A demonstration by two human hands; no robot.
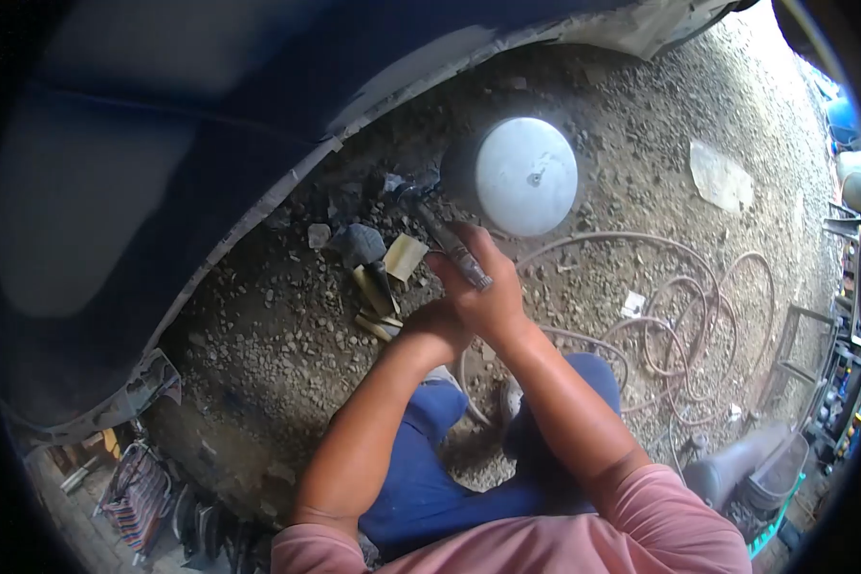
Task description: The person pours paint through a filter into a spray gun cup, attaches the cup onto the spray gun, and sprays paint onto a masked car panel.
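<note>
The slim metal tool (456, 251) sits in the right hand (493, 289), slanting across it, its near end by the palm and its dark far end pointing forward and left, over the gravel (287, 335). I can see the right hand wrapped round it in a firm hold. The left hand (437, 323) presses up against the right one, just to its left, with its fingers mostly hidden; I can't tell whether it grips the tool as well.

Left of the tool, on the ground, lie a yellowish piece (406, 257) and a grey lump (361, 245). Ahead of the right hand and a little to its right stands a round white thing (521, 177), its flat top facing up. To the right of that hand, a hose (655, 330) loops loosely over the stones, and a pale flat sheet (720, 177) lies farther off, ahead and right. Beyond the hands, forward and left, looms a large dark blue panel (249, 124) with grey patches. Nearer than both hands are the person's blue trousers (430, 483) and pink shirt (545, 545).
</note>
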